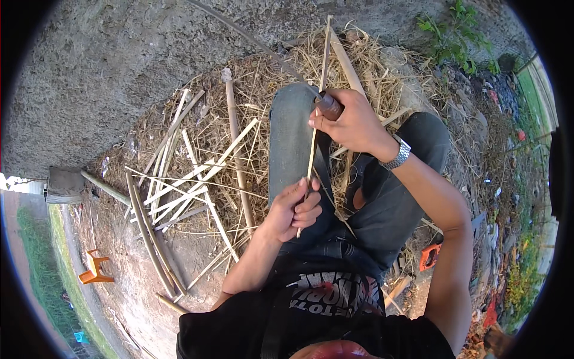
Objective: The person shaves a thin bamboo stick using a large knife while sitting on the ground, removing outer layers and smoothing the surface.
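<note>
My left hand (294, 210) is closed round the lower part of a thin bamboo strip (312, 152), which slants upward over my jeans-clad leg. Its short lower end pokes out below my fingers. Higher up, my right hand (354, 122) grips a long knife by its dark round handle (329, 106). The narrow grey blade (257, 43) points away to the upper left. Beside the handle, my right thumb lies at the strip, and the strip's far end rises past the hand. Whether the blade's edge touches the strip cannot be made out.
Split bamboo strips (203, 173) lie heaped on the left, with a thicker pole (236, 137) among them. Shavings (376, 66) cover the ground before a rough grey wall (119, 72). An orange-handled saw (429, 257) is at the right; an orange chair (95, 268) stands far left.
</note>
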`<state>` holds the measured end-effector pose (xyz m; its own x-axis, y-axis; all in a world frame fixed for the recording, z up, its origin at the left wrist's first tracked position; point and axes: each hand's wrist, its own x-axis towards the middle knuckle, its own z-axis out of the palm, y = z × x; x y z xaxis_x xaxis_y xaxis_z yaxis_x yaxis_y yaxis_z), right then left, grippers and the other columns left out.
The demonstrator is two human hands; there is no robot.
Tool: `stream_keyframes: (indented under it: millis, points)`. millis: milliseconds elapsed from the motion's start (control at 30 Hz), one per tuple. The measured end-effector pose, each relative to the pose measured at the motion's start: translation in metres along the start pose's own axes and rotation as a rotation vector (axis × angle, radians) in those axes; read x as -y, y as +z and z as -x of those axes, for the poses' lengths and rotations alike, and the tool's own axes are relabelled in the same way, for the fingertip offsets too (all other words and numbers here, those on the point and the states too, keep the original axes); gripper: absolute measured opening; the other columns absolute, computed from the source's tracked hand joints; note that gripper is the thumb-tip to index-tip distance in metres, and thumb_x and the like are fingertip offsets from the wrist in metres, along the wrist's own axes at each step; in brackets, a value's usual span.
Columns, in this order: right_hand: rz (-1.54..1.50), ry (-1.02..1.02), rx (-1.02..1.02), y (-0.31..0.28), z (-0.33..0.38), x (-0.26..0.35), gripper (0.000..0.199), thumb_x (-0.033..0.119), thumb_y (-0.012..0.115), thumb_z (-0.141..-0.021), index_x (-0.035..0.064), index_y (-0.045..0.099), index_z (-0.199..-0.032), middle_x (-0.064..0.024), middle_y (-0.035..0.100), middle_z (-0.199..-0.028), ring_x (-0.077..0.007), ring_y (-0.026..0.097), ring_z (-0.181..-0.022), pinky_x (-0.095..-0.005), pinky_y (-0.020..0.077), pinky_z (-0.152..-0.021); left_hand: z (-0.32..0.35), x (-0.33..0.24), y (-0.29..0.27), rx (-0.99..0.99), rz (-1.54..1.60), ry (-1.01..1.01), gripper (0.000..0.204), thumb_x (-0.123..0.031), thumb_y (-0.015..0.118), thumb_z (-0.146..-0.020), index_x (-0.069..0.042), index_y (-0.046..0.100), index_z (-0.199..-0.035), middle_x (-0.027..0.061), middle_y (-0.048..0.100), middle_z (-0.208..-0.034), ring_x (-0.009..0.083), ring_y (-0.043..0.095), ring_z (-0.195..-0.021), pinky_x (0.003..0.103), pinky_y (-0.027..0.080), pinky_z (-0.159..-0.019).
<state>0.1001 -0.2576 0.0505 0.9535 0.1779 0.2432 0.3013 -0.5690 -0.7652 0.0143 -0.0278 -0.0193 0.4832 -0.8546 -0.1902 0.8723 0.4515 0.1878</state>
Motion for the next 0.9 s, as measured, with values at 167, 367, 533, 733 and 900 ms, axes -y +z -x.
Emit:
stream_keyframes:
  millis: [167, 367, 533, 733, 900]
  points:
    - [0.169, 0.010, -0.045, -0.009, -0.002, 0.019, 0.038, 0.029, 0.080, -0.086, -0.0018, 0.057, -0.080, -0.0121, 0.058, -0.063, -0.0295, 0.062, -0.062, -0.0413, 0.0468, -0.061, 0.025, -0.001, 0.002, -0.205, -0.313, 0.160, 0.016, -0.026, 0.046, -0.111, -0.011, 0.051, -0.109, -0.0076, 0.028, -0.064, 0.0036, 0.023, -0.050, 0.020, 0.016, -0.041]
    - [0.363, 0.033, 0.106, -0.003, 0.040, 0.016, 0.029, 0.025, 0.077, -0.080, 0.0040, 0.058, -0.083, -0.0140, 0.058, -0.064, -0.0379, 0.062, -0.062, -0.0463, 0.0492, -0.059, 0.015, -0.021, 0.021, -0.225, -0.293, 0.270, 0.013, -0.024, 0.046, -0.111, -0.012, 0.050, -0.108, -0.0084, 0.025, -0.064, 0.0026, 0.018, -0.047, 0.021, 0.012, -0.039]
    - [0.725, 0.019, 0.200, -0.012, 0.050, 0.008, 0.025, 0.027, 0.072, -0.079, 0.0133, 0.062, -0.097, -0.0107, 0.068, -0.076, -0.0379, 0.069, -0.070, -0.0495, 0.0552, -0.062, 0.011, -0.014, 0.021, -0.254, -0.287, 0.248, 0.013, -0.024, 0.044, -0.111, -0.014, 0.049, -0.107, -0.0082, 0.024, -0.063, 0.0026, 0.017, -0.046, 0.021, 0.011, -0.038]
    - [0.745, 0.056, 0.176, -0.016, 0.044, 0.011, 0.027, 0.026, 0.073, -0.077, 0.0136, 0.064, -0.098, -0.0107, 0.066, -0.073, -0.0376, 0.069, -0.068, -0.0499, 0.0543, -0.061, 0.006, -0.014, 0.023, -0.232, -0.288, 0.263, 0.015, -0.027, 0.044, -0.112, -0.016, 0.050, -0.105, -0.0087, 0.023, -0.063, 0.0025, 0.016, -0.046, 0.021, 0.010, -0.038]
    - [0.810, 0.006, 0.222, -0.027, 0.042, 0.004, 0.026, 0.024, 0.072, -0.076, 0.0129, 0.064, -0.099, -0.0117, 0.066, -0.071, -0.0372, 0.069, -0.069, -0.0500, 0.0542, -0.062, 0.012, -0.004, 0.024, -0.273, -0.347, 0.261, 0.016, -0.028, 0.044, -0.112, -0.015, 0.050, -0.104, -0.0085, 0.024, -0.063, 0.0023, 0.016, -0.046, 0.021, 0.010, -0.038]
